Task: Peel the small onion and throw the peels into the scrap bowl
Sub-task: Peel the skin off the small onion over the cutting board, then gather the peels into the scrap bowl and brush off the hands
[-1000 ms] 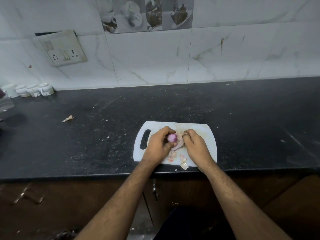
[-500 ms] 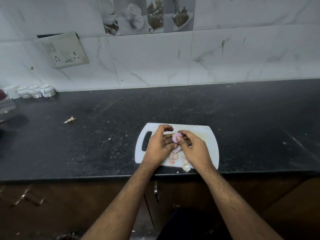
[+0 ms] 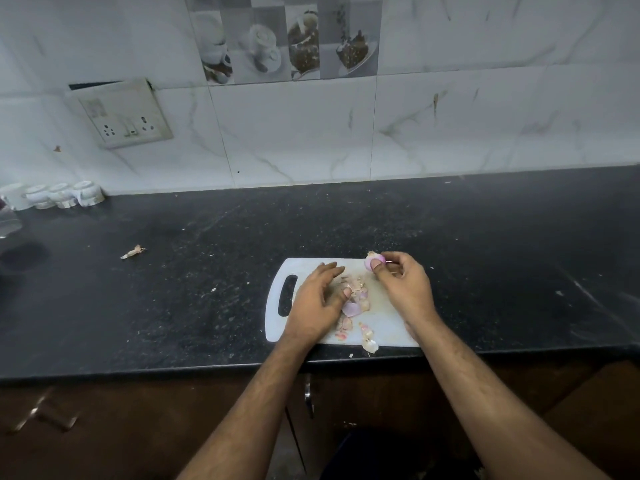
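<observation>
You are at the end of the peeling step. Your right hand [image 3: 401,284] pinches the onion [image 3: 374,262] between thumb and curled fingers, holding it at the far edge of the board [image 3: 391,327], and what shows of it is smooth pink, with a dry tuft at one end. Your left hand [image 3: 320,299] is spread flat, fingers nearly straight, holding nothing; it rests over the board just left of the peels [image 3: 355,303], its thumb touching the pile.

By my reading, the bulb is near enough bare, so the throwing-away comes next. That calls for gathering the loose skins, which lie scattered from the middle of the board to its near edge, one piece [image 3: 370,345] hanging over the rim. You need to sweep them together with the left hand, then carry them off. No scrap bowl shows anywhere on the counter [image 3: 173,289], so I cannot tell where they must go; look for it first. One scrap [image 3: 132,252] also lies well apart on the left.

Against half a second ago, your hands have parted. Both then met around the onion over the board's centre; now the right alone has it, moved up and to the right, and the left has let go and flattened.
</observation>
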`<state>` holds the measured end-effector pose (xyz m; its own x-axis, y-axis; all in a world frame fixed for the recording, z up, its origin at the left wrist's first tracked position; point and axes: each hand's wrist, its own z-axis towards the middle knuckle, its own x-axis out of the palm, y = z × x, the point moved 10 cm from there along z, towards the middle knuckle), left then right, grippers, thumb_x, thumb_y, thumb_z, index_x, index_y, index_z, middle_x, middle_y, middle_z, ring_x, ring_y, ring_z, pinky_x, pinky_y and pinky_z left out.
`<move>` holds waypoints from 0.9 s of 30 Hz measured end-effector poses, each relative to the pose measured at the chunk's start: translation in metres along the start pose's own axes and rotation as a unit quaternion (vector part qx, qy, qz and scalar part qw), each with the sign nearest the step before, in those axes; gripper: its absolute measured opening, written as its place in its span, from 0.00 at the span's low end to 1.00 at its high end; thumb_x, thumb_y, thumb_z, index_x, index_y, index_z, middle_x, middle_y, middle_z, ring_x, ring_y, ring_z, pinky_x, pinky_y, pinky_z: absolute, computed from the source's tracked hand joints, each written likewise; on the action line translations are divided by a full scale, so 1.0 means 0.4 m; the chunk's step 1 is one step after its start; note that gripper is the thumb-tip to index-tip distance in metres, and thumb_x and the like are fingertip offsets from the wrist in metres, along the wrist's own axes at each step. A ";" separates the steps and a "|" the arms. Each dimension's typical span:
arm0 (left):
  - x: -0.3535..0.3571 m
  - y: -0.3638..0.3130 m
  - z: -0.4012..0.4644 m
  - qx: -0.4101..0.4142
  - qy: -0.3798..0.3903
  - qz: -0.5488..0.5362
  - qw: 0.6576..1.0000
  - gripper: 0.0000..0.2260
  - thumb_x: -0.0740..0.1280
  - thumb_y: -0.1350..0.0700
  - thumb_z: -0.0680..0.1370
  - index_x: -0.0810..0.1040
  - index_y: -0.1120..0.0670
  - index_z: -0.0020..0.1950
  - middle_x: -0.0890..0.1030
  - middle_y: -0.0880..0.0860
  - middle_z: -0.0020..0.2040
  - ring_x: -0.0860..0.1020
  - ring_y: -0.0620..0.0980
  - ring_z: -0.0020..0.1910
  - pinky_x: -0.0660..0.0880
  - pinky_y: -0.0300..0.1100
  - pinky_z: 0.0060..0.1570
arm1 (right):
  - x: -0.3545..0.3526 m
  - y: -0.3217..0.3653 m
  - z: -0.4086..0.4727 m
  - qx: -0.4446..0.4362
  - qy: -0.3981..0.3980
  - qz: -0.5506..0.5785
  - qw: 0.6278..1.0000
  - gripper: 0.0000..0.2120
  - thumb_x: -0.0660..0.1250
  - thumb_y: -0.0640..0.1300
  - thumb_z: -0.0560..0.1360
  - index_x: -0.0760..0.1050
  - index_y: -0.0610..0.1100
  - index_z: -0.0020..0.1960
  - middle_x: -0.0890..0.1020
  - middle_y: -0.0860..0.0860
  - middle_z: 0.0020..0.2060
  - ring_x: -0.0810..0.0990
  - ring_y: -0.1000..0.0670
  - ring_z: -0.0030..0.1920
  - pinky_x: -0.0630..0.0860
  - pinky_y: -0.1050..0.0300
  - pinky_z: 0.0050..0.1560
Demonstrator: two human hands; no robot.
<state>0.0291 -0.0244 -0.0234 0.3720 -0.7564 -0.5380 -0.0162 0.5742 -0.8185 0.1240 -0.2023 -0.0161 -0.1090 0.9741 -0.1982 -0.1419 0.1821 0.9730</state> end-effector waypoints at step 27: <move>-0.005 0.035 -0.001 -0.073 -0.005 -0.153 0.985 0.21 0.49 0.42 0.88 0.69 0.50 0.75 0.81 0.49 0.68 0.76 0.44 0.68 0.68 0.38 0.67 | 0.069 0.038 -0.240 -0.128 0.115 -0.315 0.933 0.32 0.59 0.67 0.78 0.66 0.50 0.75 0.69 0.53 0.68 0.68 0.52 0.69 0.70 0.56 0.64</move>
<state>0.0277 -0.0148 -0.0337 0.3902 -0.8835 -0.2591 -0.0347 0.2671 -0.9631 0.0243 -0.1857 -0.0181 -0.1281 0.6249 -0.7701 -0.4768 0.6421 0.6003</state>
